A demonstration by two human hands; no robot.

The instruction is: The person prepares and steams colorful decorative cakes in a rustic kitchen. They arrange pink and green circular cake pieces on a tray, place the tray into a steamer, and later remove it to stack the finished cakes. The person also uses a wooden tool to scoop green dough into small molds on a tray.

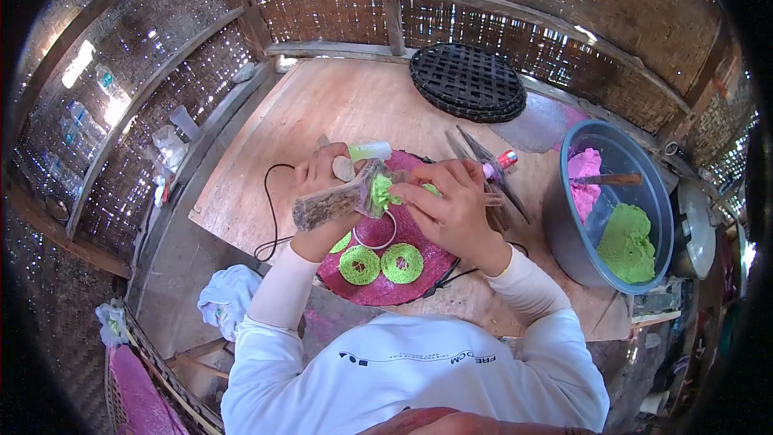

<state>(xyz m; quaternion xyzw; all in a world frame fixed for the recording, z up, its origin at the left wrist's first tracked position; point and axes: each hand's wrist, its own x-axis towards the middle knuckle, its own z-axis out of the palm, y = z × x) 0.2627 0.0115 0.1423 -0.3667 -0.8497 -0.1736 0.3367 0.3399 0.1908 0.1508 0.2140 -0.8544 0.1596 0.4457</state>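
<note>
My left hand (324, 167) is wrapped around a wooden hand press (326, 208), held tilted above the table. Bright green dough (381, 193) fills the opening at its right end. Against that dough, the fingertips of my right hand (447, 203) are pinched together, and a bit of green shows between the fingers. Beneath both hands lies a round pink mat (386, 293). On it are lacy green dough rings (359, 265) and a thin white hoop (391, 235). A pale green cylinder (370, 151) shows just beyond my left hand; whether it belongs to the press I cannot tell.
At the right stands a grey-blue tub (570, 248) with pink dough (585, 181), green dough (628, 246) and a wooden-handled tool. Black woven trays (467, 80) are stacked at the back. Dark blades (499, 169) and a red-capped item (506, 159) lie right of the mat. A black cord (268, 201) runs left.
</note>
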